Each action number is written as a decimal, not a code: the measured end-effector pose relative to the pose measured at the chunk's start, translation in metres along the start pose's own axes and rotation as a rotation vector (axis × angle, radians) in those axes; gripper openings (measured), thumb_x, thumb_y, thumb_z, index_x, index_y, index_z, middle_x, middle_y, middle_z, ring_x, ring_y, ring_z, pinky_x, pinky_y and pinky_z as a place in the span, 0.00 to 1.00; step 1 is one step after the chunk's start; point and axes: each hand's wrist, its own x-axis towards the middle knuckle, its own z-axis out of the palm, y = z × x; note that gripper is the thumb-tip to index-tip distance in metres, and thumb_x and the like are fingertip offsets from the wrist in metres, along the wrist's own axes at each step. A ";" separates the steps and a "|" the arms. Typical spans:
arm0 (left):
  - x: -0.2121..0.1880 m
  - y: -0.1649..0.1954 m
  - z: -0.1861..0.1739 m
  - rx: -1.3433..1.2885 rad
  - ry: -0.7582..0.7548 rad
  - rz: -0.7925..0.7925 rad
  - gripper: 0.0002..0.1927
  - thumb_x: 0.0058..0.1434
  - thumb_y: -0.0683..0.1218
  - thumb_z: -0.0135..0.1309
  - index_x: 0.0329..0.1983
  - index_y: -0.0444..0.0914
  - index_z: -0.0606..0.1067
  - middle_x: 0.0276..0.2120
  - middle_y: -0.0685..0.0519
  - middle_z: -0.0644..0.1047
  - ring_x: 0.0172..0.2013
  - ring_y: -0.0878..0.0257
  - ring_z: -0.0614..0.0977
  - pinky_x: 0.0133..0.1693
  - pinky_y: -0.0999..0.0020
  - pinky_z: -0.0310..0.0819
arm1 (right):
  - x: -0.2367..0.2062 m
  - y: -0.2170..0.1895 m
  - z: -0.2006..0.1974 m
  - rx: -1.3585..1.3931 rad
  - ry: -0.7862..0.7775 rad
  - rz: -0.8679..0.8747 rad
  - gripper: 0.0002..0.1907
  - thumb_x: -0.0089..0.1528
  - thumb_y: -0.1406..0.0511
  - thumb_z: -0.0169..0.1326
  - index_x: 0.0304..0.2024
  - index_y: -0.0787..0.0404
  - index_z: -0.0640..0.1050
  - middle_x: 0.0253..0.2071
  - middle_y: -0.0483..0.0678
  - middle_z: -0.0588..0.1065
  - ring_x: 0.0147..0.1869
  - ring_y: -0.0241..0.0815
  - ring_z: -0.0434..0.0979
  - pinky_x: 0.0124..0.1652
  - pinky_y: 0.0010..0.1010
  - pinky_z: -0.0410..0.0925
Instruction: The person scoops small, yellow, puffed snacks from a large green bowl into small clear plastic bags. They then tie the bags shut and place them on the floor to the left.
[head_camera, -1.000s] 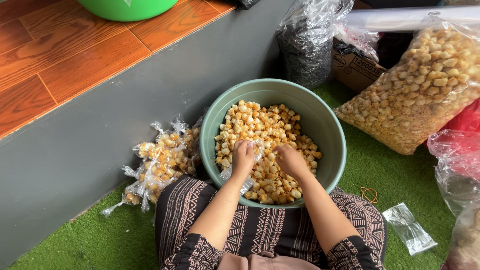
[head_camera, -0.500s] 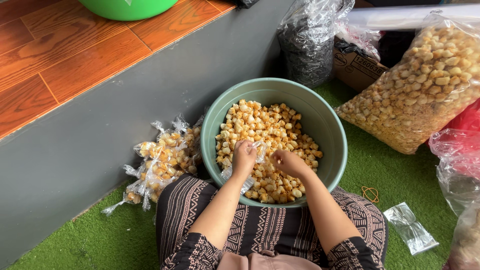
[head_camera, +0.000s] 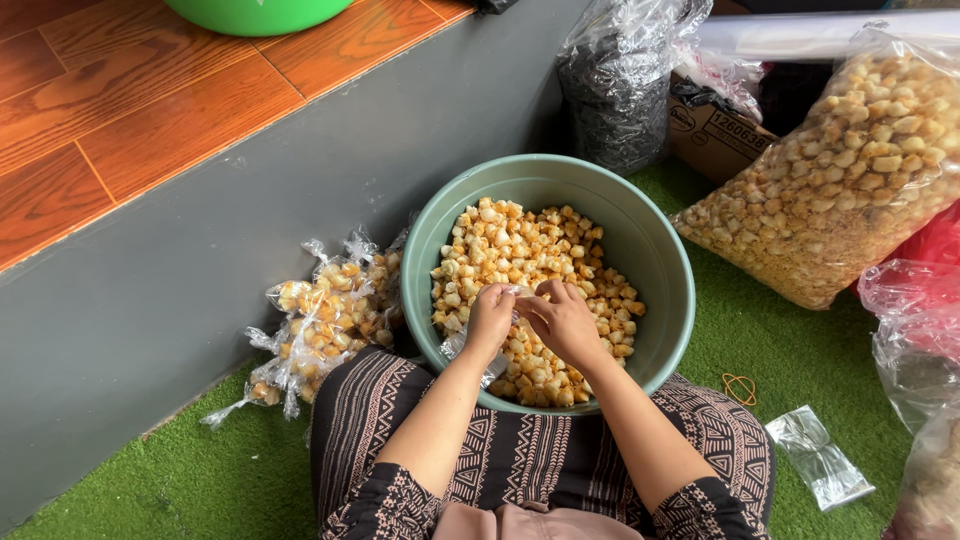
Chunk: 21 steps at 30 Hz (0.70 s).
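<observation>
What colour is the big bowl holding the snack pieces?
The bowl is a muted sage green, seen best in the head view.

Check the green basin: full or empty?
Partly full. The green basin holds a heap of puffed snacks across its bottom, with bare wall above.

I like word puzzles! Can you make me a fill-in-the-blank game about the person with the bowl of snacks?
1. Both hands, the left hand and the right hand, are over a round bowl coloured ____.
2. The bowl stands on fake ____.
3. The pile of small filled bags lies on the person's ____ side.
4. The small clear bag hangs from the ____ hand.

Missing words: green; grass; left; left
</observation>
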 end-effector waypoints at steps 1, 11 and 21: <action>0.000 0.000 0.000 -0.005 0.003 0.006 0.13 0.70 0.46 0.46 0.42 0.31 0.76 0.45 0.48 0.75 0.38 0.62 0.80 0.41 0.67 0.75 | 0.000 0.000 0.001 -0.019 -0.015 0.012 0.12 0.59 0.64 0.61 0.46 0.52 0.84 0.46 0.49 0.74 0.48 0.50 0.71 0.48 0.42 0.67; 0.004 0.004 -0.006 -0.124 0.147 -0.019 0.11 0.71 0.45 0.46 0.37 0.34 0.74 0.30 0.52 0.76 0.30 0.67 0.73 0.34 0.71 0.69 | 0.006 0.031 0.004 0.186 -0.381 0.511 0.16 0.59 0.67 0.56 0.50 0.56 0.79 0.48 0.49 0.77 0.49 0.45 0.78 0.49 0.38 0.73; 0.001 0.004 -0.003 0.031 0.128 0.029 0.09 0.65 0.46 0.53 0.39 0.34 0.76 0.36 0.52 0.79 0.31 0.66 0.77 0.35 0.68 0.72 | -0.001 0.015 0.015 -0.226 -0.955 0.285 0.19 0.54 0.62 0.64 0.49 0.51 0.78 0.48 0.47 0.80 0.54 0.46 0.78 0.50 0.39 0.73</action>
